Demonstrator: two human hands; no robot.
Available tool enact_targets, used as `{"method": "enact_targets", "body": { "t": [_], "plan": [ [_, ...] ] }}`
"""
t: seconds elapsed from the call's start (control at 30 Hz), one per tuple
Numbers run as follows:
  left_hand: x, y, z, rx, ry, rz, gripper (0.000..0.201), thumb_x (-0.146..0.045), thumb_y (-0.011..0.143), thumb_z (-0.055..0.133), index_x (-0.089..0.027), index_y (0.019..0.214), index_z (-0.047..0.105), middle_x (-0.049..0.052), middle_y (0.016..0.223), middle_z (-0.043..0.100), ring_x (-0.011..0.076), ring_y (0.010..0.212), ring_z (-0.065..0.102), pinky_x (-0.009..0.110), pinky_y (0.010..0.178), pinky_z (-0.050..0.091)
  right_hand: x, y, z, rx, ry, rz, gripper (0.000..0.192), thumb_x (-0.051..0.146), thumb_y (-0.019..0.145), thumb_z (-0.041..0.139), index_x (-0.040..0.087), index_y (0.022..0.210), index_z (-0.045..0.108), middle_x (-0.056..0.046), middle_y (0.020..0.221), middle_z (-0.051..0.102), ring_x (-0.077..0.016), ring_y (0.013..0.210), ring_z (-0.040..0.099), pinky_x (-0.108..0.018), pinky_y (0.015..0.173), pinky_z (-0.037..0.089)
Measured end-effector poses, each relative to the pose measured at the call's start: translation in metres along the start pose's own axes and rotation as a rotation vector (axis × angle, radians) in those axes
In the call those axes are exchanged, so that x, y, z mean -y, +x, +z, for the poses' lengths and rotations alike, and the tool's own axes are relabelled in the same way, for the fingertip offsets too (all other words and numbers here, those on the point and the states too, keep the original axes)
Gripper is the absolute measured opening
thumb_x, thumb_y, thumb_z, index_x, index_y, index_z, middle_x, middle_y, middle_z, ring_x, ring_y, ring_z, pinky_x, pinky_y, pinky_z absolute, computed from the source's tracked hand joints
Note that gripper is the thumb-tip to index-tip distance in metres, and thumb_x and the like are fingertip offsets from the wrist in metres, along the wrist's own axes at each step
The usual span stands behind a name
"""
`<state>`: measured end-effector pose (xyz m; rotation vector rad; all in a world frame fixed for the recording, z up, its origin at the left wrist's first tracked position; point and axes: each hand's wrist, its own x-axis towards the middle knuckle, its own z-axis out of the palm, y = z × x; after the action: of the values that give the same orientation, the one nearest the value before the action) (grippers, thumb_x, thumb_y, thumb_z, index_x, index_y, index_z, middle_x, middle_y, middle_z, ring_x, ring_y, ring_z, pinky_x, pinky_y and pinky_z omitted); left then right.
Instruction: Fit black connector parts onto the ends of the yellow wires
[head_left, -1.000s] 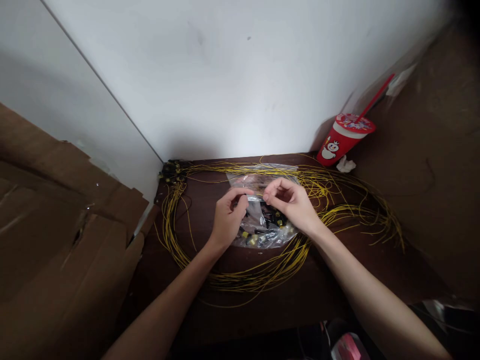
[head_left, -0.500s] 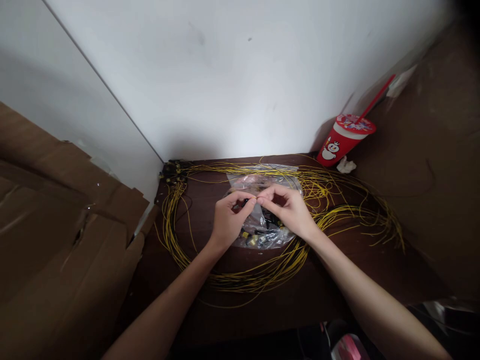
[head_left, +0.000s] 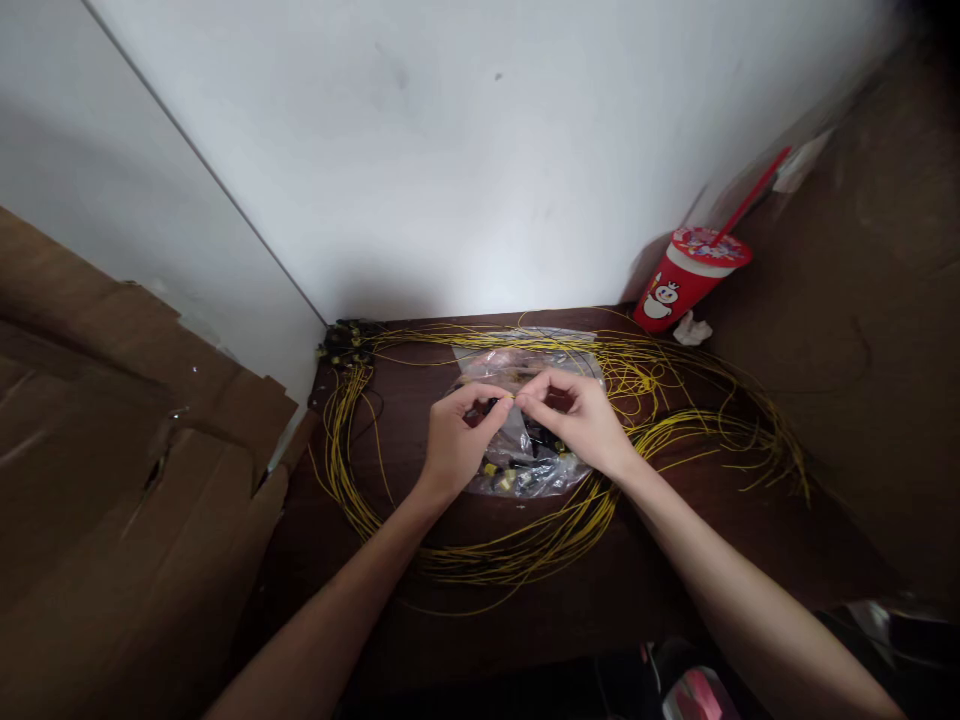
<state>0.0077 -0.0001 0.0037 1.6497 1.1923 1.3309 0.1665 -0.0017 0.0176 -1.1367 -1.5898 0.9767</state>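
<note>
both hands are meeting over the middle of a dark wooden table [head_left: 615,590], fingertips almost touching. the left hand [head_left: 456,440] is pinching a small black connector [head_left: 490,405] between thumb and forefinger, fingers curled closed around it. the right hand [head_left: 581,420] is pinching the end of a thin yellow wire [head_left: 512,396] and is holding it right at the connector; whether the wire tip is already sitting inside is too small to tell. just under the hands a clear plastic bag [head_left: 525,470] is lying on the table, holding small black and yellow parts. a big loose coil of yellow wires [head_left: 510,555] is ringing the bag and spreading toward the right. a red cup [head_left: 686,275] with a straw is standing at the far right corner against the white wall [head_left: 465,150], a crumpled bit of tissue [head_left: 691,330] lying just beside it. brown cardboard [head_left: 112,450] is leaning at the left.
</note>
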Motion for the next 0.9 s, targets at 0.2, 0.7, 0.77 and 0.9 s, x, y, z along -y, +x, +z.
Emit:
{"method": "enact_targets", "body": {
  "t": [0.2,0.7,0.77,0.9],
  "plan": [
    [0.0009,0.0001,0.0001,0.001,-0.026,-0.031,0.008,-0.023,0.075,0.066,-0.017,0.077,0.070,0.001,0.072,0.071,0.0109,0.061,0.059,0.021,0.057,0.045,0.0024,0.0015,0.0001,0.003,0.029,0.018,0.012,0.026,0.076,0.064,0.015,0.073,0.064,0.001,0.065,0.056,-0.0104,0.061,0.049,-0.025,0.058,0.038],
    [0.0015,-0.0003,0.0001,0.002,-0.049,-0.034,0.009,-0.023,0.076,0.066,-0.017,0.077,0.072,0.003,0.076,0.072,0.0125,0.065,0.061,0.023,0.060,0.047,0.0002,0.0007,-0.0013,-0.017,-0.140,-0.039,0.009,0.022,0.077,0.060,0.015,0.073,0.063,-0.001,0.067,0.059,-0.0108,0.062,0.053,-0.024,0.059,0.041],
    [0.0022,-0.0006,0.0006,0.000,-0.050,-0.038,0.009,-0.025,0.076,0.066,-0.017,0.077,0.071,0.002,0.075,0.072,0.0121,0.064,0.061,0.023,0.059,0.046,0.0012,0.0002,-0.0012,-0.023,-0.185,-0.072,0.007,0.019,0.076,0.060,0.015,0.072,0.062,-0.001,0.067,0.060,-0.0107,0.062,0.053,-0.024,0.059,0.041],
    [0.0036,-0.0006,0.0015,-0.012,-0.042,-0.044,0.009,-0.024,0.076,0.066,-0.016,0.075,0.070,0.002,0.071,0.071,0.0115,0.061,0.059,0.022,0.058,0.046,0.0037,-0.0010,-0.0005,-0.032,-0.252,-0.126,0.006,0.016,0.076,0.060,0.015,0.071,0.062,0.000,0.067,0.061,-0.0104,0.062,0.053,-0.022,0.057,0.040]
  ]
}}
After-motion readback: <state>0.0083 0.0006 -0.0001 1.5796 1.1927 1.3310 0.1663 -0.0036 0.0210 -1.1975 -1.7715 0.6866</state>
